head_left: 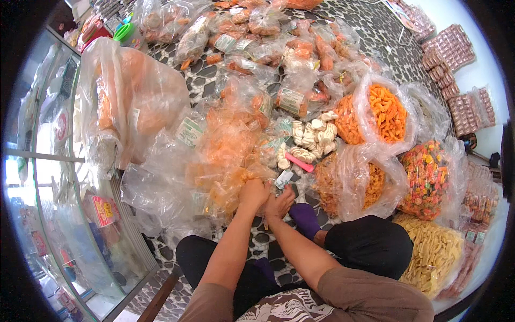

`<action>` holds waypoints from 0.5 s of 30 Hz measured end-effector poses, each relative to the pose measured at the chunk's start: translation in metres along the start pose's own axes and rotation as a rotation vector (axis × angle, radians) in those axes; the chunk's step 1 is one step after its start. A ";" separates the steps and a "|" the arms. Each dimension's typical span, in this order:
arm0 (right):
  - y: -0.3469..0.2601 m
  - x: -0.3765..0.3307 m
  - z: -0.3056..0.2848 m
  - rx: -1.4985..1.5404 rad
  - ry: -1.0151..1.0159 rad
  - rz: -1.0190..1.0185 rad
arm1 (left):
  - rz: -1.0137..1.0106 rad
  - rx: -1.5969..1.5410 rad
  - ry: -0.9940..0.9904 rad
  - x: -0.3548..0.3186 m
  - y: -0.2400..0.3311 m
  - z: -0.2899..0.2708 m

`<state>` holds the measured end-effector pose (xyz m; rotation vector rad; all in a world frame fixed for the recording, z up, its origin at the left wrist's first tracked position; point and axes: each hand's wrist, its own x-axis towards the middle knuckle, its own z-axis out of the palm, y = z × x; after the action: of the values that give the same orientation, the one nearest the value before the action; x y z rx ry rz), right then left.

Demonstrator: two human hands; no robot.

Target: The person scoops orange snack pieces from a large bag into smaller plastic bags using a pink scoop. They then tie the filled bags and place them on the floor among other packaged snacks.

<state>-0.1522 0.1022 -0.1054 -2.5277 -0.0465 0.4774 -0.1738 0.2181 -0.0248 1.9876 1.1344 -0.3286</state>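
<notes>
Sitting cross-legged on the pebble-patterned floor point(370, 32), the person has both hands pressed together at the picture's centre. The left hand point(253, 193) is closed over the lower edge of a small clear plastic bag of orange crackers point(228, 185), which lies at the front of a loose heap of similar filled bags running toward 11 o'clock. The right hand point(279, 203) touches the left; its fingers curl inward at the same bag's mouth, though whether they actually pinch plastic cannot be made out.

By the look of it, the packing is well along but unfinished. Many sealed small packets with green-and-white labels point(292, 99) lie spread toward 12 o'clock, while large open sacks still hold bulk stock: bright orange stick snacks point(387, 110) at 2 o'clock, multicoloured crackers point(426, 177) at 3 o'clock, pale yellow chips point(434, 252) at 4 o'clock. A pile of white curled crackers point(314, 137) and a pink handled tool point(299, 162) sit just beyond the hands.

The bag's mouth is hidden under the fingers, so its closure cannot be judged. The glass display case point(59, 214) at 8 o'clock is warped by the lens, and the far packets blur together.
</notes>
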 end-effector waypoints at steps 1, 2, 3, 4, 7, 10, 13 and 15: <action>0.000 0.009 -0.002 0.082 0.103 -0.049 | 0.007 -0.018 0.002 -0.002 0.000 -0.002; -0.001 0.018 0.002 0.129 0.106 -0.074 | 0.012 -0.034 0.002 -0.004 0.000 -0.003; -0.004 0.030 0.009 0.177 0.111 -0.100 | 0.034 -0.007 0.059 -0.005 0.000 -0.005; -0.005 0.039 0.015 0.219 0.090 -0.091 | 0.055 0.018 0.115 -0.007 0.001 -0.007; -0.018 0.057 0.021 0.313 -0.258 -0.130 | -0.041 0.100 0.101 -0.013 0.006 -0.023; -0.042 0.060 0.002 0.252 -0.006 -0.115 | -0.116 0.064 0.119 -0.024 0.016 -0.050; -0.078 0.085 -0.021 0.318 0.132 -0.116 | -0.118 0.008 0.169 -0.030 0.029 -0.076; -0.108 0.114 -0.022 0.329 0.164 -0.258 | -0.112 -0.041 0.222 -0.029 0.037 -0.089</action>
<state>-0.0306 0.1971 -0.0679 -2.1886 -0.2120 0.1584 -0.1740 0.2572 0.0678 1.9644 1.3837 -0.1425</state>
